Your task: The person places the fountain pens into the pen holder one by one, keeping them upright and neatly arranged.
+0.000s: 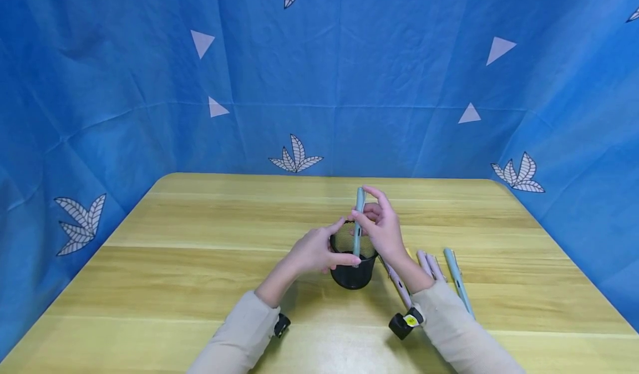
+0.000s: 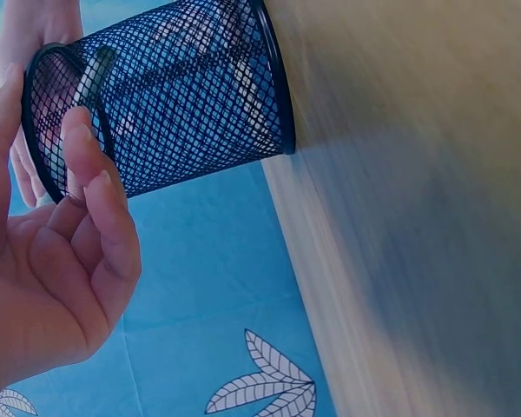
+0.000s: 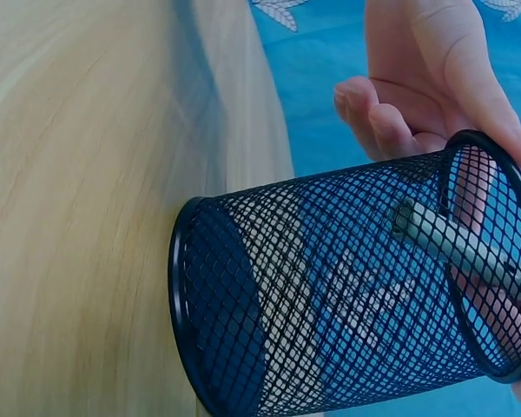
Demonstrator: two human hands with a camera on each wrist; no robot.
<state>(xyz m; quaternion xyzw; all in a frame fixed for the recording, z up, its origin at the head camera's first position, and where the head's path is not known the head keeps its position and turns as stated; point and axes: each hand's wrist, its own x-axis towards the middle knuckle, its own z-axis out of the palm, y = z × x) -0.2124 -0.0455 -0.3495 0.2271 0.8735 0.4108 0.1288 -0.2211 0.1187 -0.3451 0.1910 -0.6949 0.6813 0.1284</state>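
A black mesh pen holder (image 1: 351, 278) stands upright on the table. My left hand (image 1: 313, 251) grips its rim from the left, thumb in front and fingers round the side, as the left wrist view shows too. In my right hand (image 1: 385, 228) a pale blue-green pen (image 1: 357, 244) is pinched near its upper part, held nearly upright over the holder. The pen's lower end (image 3: 456, 243) shows through the mesh in the right wrist view, inside the upper half of the holder and above its base.
Lilac pens (image 1: 399, 286) lie to the right of the holder, partly hidden by the right forearm. Farther right lies another blue-green pen (image 1: 456, 274). The wooden table (image 1: 209, 285) ends at a blue patterned curtain (image 1: 319, 74).
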